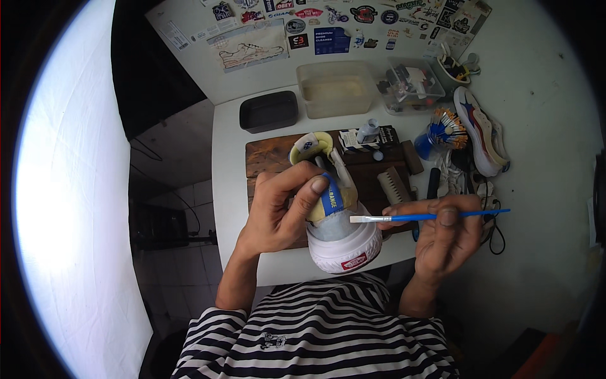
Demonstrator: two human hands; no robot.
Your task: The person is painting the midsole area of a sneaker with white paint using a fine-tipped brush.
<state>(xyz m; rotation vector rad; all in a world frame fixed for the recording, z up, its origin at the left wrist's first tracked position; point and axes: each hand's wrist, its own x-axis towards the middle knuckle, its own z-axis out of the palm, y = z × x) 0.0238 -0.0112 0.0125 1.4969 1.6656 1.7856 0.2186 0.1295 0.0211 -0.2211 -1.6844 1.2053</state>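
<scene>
My left hand [278, 211] grips a sneaker [341, 246] over the wooden board, its fingers and thumb on the upper. The shoe has a white sole with a small red heel label, blue tape [332, 202] over a yellowish part and a grey-blue band above the sole. My right hand [448, 237] holds a blue paintbrush [410, 217] crosswise, its flat pale bristles beside the grey-blue band; whether they touch it I cannot tell. An open paint bottle [368, 131] stands behind the shoe, with its cap [378, 155] nearby.
A wooden board [265, 151] lies on the white table. Behind are a black tray [268, 95], translucent tubs [334, 69] and a sticker-covered panel. At right are a brush cup [432, 146], another sneaker [473, 132], a scrub brush [392, 186] and cables. A bright white panel [69, 208] fills the left.
</scene>
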